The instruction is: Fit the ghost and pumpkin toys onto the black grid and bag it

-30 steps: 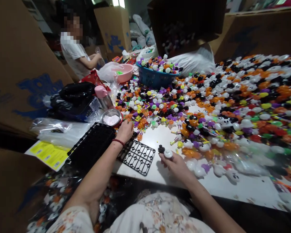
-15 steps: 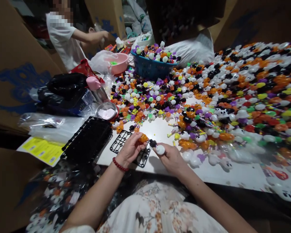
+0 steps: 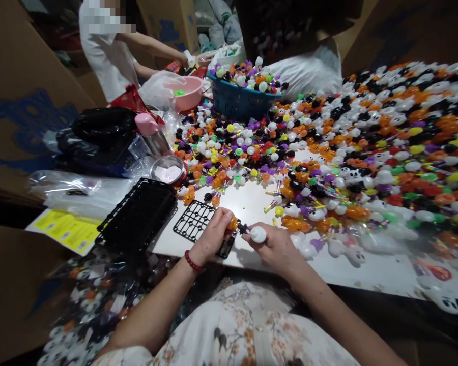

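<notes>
Between thumb and fingers, my left hand (image 3: pixel 212 235) pinches a small orange plastic piece (image 3: pixel 232 222), perhaps a pumpkin shape. My right hand (image 3: pixel 277 249) is closed around a piece with a round white top (image 3: pixel 258 234). A small black piece (image 3: pixel 242 229) sits between the two hands, close to my right fingertips; I cannot tell which hand bears it. Under my left hand lies a black plastic grid (image 3: pixel 194 221), flat on the white table (image 3: pixel 252 195) and partly hidden by the hand.
Heaps of colourful plastic toy pieces (image 3: pixel 351 178) cover the table's right and back. A blue basket (image 3: pixel 240 99) full of them stands behind. Left are a black tray (image 3: pixel 137 218), a metal bowl (image 3: pixel 168 170) and a pink-lidded cup (image 3: pixel 148 126). Another person (image 3: pixel 107 56) stands at the back left.
Both hands have shifted slightly right, still holding their pieces. The white-topped piece has tilted a little. The other person's arm has reached farther right and down toward the table.
</notes>
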A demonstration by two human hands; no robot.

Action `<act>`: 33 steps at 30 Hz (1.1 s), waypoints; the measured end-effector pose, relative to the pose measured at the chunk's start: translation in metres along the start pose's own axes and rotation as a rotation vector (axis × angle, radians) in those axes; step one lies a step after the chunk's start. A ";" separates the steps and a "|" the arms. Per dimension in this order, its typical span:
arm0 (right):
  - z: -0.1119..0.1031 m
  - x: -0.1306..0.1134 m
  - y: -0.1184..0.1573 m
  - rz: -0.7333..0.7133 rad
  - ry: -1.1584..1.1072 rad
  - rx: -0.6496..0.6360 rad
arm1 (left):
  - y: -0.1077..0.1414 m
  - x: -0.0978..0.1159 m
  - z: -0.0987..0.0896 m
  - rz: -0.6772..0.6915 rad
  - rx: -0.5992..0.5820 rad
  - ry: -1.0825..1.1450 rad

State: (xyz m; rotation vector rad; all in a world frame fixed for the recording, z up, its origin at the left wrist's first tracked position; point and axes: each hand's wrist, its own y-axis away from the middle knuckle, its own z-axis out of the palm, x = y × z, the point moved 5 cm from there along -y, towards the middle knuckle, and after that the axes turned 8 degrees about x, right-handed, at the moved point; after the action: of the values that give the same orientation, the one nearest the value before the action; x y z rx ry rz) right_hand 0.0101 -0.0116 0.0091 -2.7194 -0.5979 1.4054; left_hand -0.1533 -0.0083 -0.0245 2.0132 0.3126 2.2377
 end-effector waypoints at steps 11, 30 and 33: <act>-0.001 0.004 0.000 0.094 -0.068 -0.049 | 0.003 -0.010 0.006 -0.023 -0.002 0.060; 0.006 -0.005 -0.002 0.198 -0.307 -0.107 | 0.011 -0.015 0.018 -0.106 -0.076 0.093; 0.009 -0.006 -0.003 0.188 -0.301 -0.106 | 0.014 -0.008 0.017 -0.016 -0.020 -0.045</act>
State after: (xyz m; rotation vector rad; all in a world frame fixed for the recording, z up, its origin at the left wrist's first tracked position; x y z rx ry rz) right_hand -0.0012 -0.0124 0.0091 -2.7248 -0.4467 1.9033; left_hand -0.1344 -0.0225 -0.0274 2.0402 0.2995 2.1741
